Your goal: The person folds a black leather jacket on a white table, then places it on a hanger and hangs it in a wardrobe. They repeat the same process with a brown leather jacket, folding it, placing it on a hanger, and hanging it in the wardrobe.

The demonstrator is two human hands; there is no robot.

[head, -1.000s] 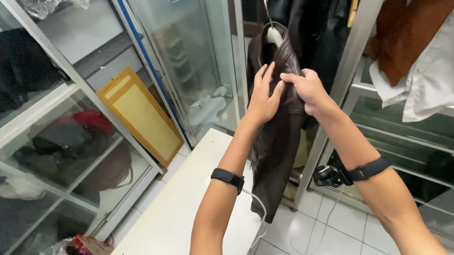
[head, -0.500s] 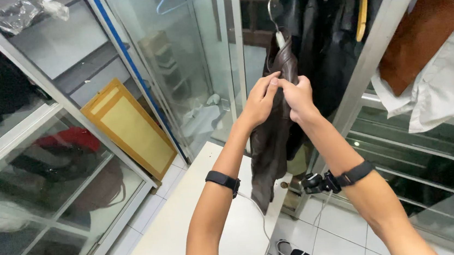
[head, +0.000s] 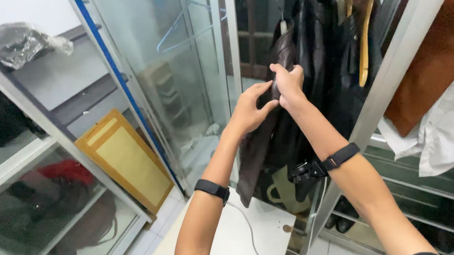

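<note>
A dark brown leather jacket (head: 261, 146) hangs on a hanger, its hook (head: 280, 0) up near the rail among other dark jackets (head: 325, 59). My left hand (head: 250, 109) pinches the jacket's front at chest height. My right hand (head: 290, 83) grips the same jacket just beside it, near the collar. Both wrists wear black bands.
Glass-fronted cabinets (head: 190, 81) stand to the left, with a yellow framed board (head: 123, 158) leaning at the floor. A wooden hanger (head: 365, 44) hangs in the wardrobe. A brown garment (head: 440, 65) and a white cloth (head: 451, 124) hang on the right. A white board (head: 237, 241) lies below.
The jacket and both hands have risen and moved deeper into the wardrobe, toward the rail with the other dark jackets.
</note>
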